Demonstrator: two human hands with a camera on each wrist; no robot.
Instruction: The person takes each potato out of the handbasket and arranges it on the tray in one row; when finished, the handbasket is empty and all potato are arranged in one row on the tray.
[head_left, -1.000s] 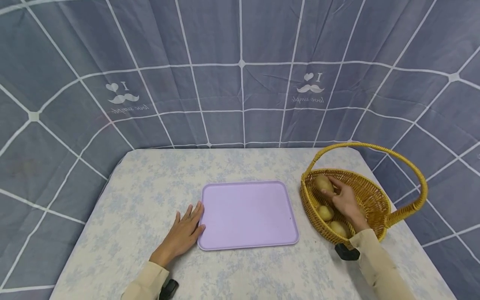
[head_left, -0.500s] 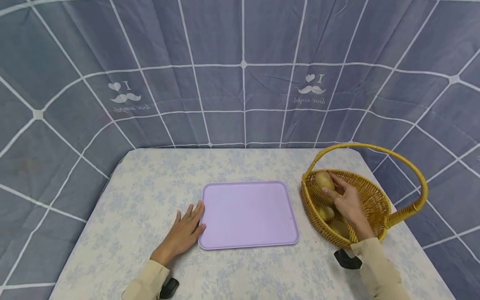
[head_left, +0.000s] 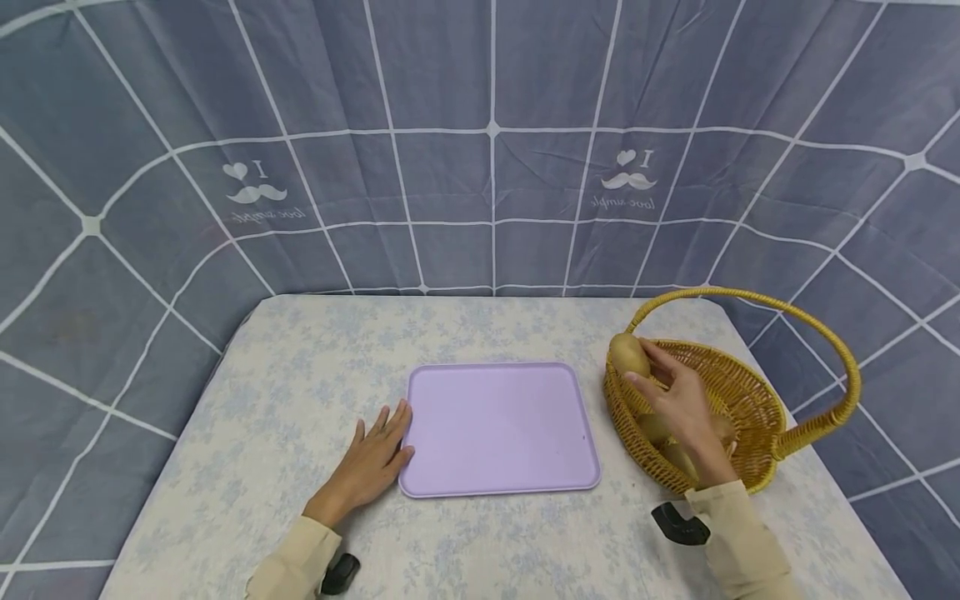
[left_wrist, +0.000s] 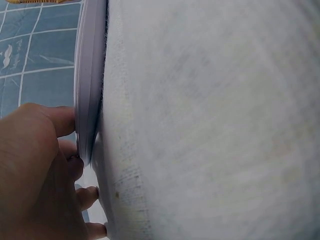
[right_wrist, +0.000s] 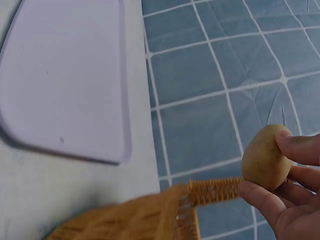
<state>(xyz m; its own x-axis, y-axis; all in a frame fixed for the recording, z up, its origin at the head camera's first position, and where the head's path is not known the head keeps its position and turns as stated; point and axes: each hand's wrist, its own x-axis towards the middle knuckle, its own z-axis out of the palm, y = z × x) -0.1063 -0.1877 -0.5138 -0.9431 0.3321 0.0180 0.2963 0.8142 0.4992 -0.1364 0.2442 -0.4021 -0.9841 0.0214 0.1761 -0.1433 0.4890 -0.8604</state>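
Note:
My right hand (head_left: 684, 402) pinches a brown potato (head_left: 629, 354) between thumb and fingers, over the left rim of a yellow wicker basket (head_left: 738, 375). The right wrist view shows the potato (right_wrist: 266, 157) lifted above the basket's edge (right_wrist: 125, 220). Several more potatoes (head_left: 654, 427) lie in the basket, partly hidden beneath my hand and forearm. On the left, my left hand (head_left: 363, 467) lies with its fingers spread, touching the left edge of a flat lilac tray (head_left: 498, 429). In the left wrist view, thumb and fingertips meet the rim of the tray (left_wrist: 90, 75).
A tall arched handle (head_left: 757, 296) rises over the basket. The table (head_left: 330, 333) wears a pale floral cloth. Behind and beside it hangs a blue-grey curtain (head_left: 450, 175) with white lines. A black device is strapped at each wrist.
My right hand has lifted the potato from inside the basket up and left to its rim. The left hand stays at the tray's edge.

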